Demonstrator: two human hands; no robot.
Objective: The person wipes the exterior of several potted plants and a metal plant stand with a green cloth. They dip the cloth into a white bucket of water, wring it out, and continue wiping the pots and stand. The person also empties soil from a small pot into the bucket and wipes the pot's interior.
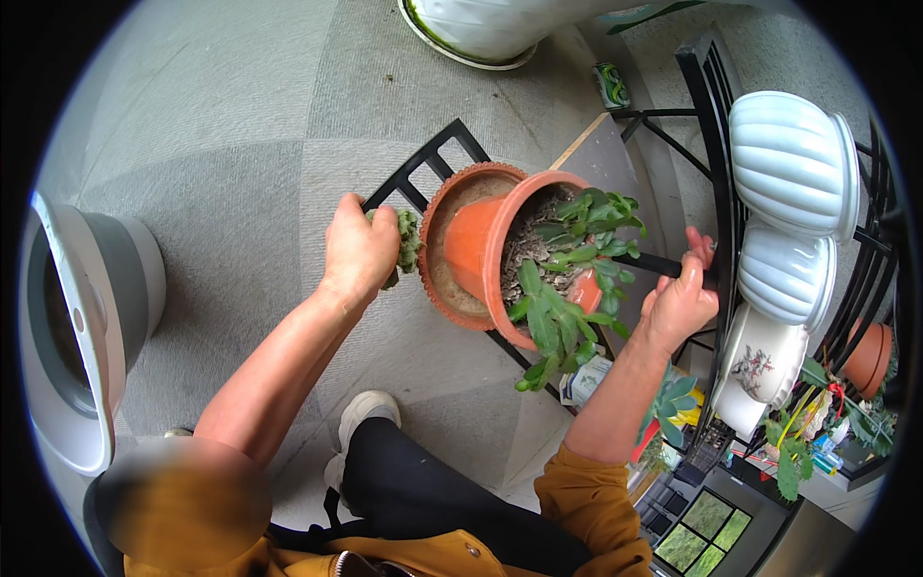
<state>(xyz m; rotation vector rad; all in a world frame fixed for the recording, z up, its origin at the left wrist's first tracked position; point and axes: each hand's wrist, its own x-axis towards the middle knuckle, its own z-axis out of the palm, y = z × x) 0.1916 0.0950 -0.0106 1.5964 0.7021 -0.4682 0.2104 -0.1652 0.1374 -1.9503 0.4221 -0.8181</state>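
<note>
My left hand [361, 245] is closed around a crumpled green-grey cloth [406, 242], beside the black metal plant stand [392, 183]. Close to it is a terracotta-coloured flowerpot [469, 245] on a scalloped saucer [437, 212], both resting on the stand. A leafy green plant [550, 322] spills over the pot's right side, above dry, flaky soil [524, 255]. My right hand [681, 300] is curled around a black bar of the stand to the right of the plant. Its fingers are partly hidden by the bar and the hand itself.
White ribbed pots [790, 163] and a white flower-painted pot [764, 361] sit on black racking at the right. A grey-and-white bucket [125, 274] stands at the left. Beyond are a large white planter [471, 24] and a green can [611, 87].
</note>
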